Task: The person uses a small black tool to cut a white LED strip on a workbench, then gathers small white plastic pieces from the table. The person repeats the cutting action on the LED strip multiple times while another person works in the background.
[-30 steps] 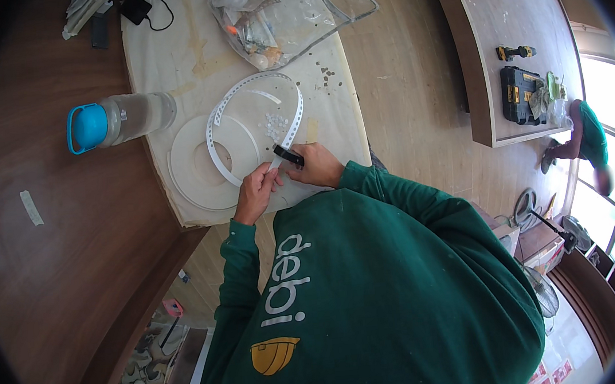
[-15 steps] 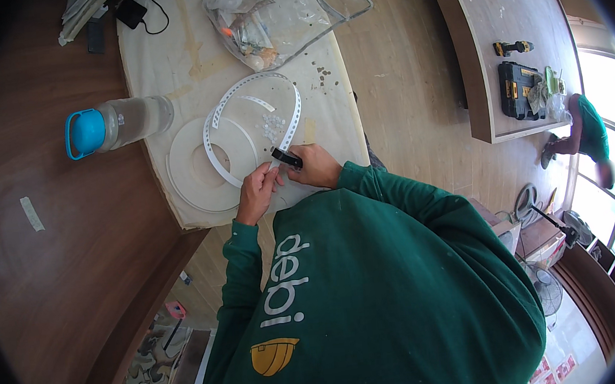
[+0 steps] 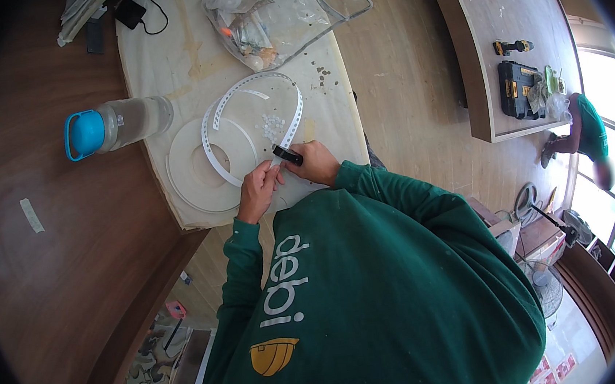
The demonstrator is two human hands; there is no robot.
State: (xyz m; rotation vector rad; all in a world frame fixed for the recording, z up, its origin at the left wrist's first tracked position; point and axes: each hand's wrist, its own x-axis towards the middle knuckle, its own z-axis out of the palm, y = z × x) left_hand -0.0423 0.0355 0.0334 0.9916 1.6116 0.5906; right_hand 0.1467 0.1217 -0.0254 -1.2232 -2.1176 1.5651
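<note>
A long white strip (image 3: 298, 103) with a row of punched holes loops over the table in front of me. My left hand (image 3: 255, 191) is closed on the strip near the table's front edge, fingertips pinching it. Just to the right, my right hand (image 3: 317, 164) grips a black hand-held hole punch (image 3: 287, 154), whose head sits over the strip. Small white punched discs (image 3: 272, 127) lie scattered inside the loop. Under the loop's left side rests a flat pale ring-shaped roll (image 3: 183, 175); its right part is partly covered by the strip.
A clear bottle with a blue lid (image 3: 119, 125) lies at the left. Farther back are a clear plastic bag (image 3: 299, 17) with odds and ends and a black adapter (image 3: 130, 13). Small brownish bits (image 3: 324, 78) dot the table's right side. Another person (image 3: 592, 132) bends at the far right.
The strip's loop has shifted slightly, and its inner end has moved a little up and left. Both hands stay in nearly the same place.
</note>
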